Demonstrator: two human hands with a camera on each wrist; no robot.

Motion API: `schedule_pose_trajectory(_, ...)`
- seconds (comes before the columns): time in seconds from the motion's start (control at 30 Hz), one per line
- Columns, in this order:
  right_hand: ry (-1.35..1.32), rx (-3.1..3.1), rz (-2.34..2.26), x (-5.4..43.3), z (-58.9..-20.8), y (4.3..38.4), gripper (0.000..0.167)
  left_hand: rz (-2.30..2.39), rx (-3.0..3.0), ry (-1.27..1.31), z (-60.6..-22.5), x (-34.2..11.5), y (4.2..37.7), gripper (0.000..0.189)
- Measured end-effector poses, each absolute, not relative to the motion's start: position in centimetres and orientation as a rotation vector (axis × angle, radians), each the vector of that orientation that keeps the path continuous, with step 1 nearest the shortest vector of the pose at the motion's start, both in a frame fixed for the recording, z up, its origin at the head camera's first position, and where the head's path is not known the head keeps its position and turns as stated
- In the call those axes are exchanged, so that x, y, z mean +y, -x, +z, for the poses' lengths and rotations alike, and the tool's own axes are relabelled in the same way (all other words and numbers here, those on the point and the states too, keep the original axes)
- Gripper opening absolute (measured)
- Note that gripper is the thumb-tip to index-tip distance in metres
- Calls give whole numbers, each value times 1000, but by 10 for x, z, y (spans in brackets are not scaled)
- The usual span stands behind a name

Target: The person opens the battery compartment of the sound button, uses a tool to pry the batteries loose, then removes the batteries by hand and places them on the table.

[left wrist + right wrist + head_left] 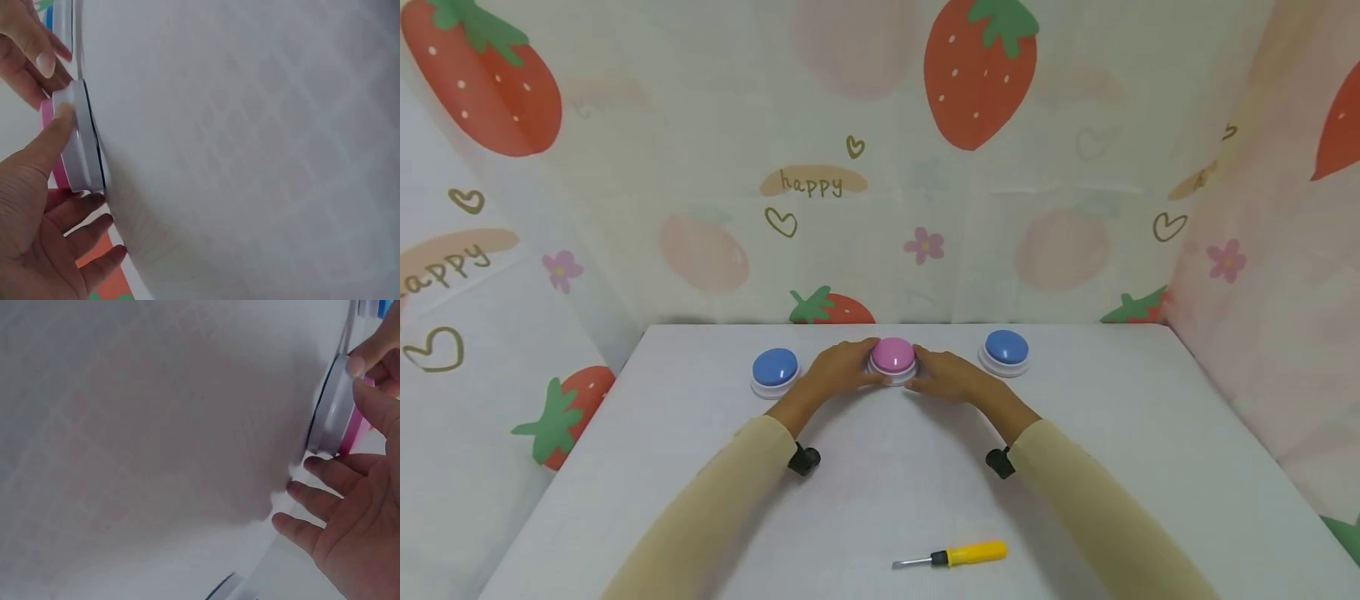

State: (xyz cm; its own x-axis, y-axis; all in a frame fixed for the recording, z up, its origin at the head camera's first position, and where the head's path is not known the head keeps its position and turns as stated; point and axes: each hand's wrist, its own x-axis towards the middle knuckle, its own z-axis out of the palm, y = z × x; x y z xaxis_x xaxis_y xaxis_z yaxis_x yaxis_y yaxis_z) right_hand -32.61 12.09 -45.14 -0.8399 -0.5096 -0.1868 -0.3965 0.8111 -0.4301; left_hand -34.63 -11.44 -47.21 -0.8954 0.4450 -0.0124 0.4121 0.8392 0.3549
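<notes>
A round push button with a pink dome (pixel 893 355) and a white base sits at the far middle of the table. From its left side my left hand (pixel 846 367) grips it, the thumb (pixel 57 134) pressed on the white base and the other fingers spread behind. My right hand (pixel 947 375) holds the opposite side, thumb (pixel 373 403) against the base. In the left wrist view the button's base (pixel 80 144) stands right at the tabletop. Two similar buttons with blue domes flank the hands, one on the left (pixel 775 367) and one on the right (pixel 1006 348).
A screwdriver (pixel 951 555) with a yellow handle lies near the front of the white table (pixel 880 500), its tip toward the left. Strawberry-patterned cloth (pixel 880 208) hangs behind the table's back edge and along both sides. Each wrist carries a small black camera.
</notes>
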Motion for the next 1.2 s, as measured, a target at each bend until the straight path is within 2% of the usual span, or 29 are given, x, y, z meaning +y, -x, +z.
schedule_pose_trajectory(0.23, 698, 2709, -529, 118, -446, 322, 80, 722, 2861, -664, -472, -110, 345, 79)
schedule_pose_trajectory(0.67, 780, 2769, -569, 131, -429, 308, 85, 1068, 2787, -787, -461, -113, 336, 72)
schedule_pose_trajectory(1.2, 921, 2972, -673, 149, -416, 254, 66, 1279, 2550, -717, -427, -110, 288, 71)
